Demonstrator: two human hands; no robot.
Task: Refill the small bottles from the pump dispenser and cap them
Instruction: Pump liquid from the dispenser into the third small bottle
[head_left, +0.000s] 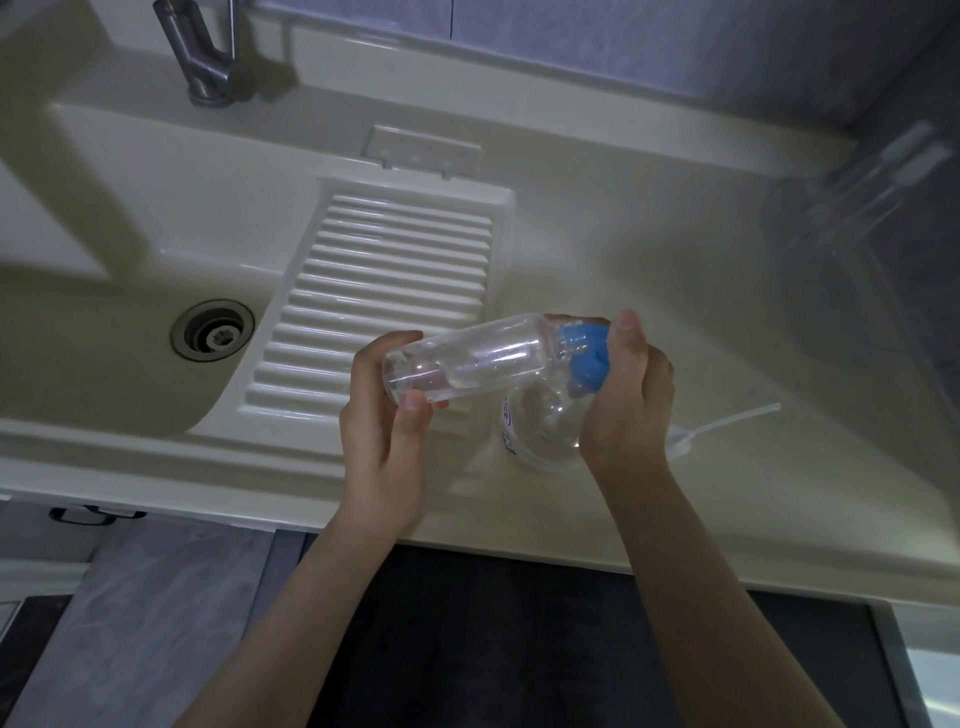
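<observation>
Bench (649, 218) and sink (130, 218) fill most of what I can see from where I stand, cream-coloured, with a ribbed washboard (384, 291) sloping into the basin and a metal tap (200, 57) at the far left corner. Over the near edge of the bench, just right of the washboard, both hands hold a clear bottle (467, 358) tipped almost flat, its base to the left and its neck to the right. Left hand (387, 415) has its fingers and thumb curled round the base. Right hand (626, 395) is wrapped over the blue cap (584, 358) at the neck, thumb up, gripping it. Below them a second clear bottle (540, 436) stands on the bench, partly hidden by the right hand. Beside it, toward the right, lies a thin clear dip tube (727, 421) with its fitting, which I take to be part of a pump; the dispenser body I cannot pick out for sure.

This looks like the capping turn. Best to hold the base steady, twist only the cap hand, and bring the bottle upright before letting go, so a loose thread cannot leak. Whether the bottle holds liquid is hard to tell.
</observation>
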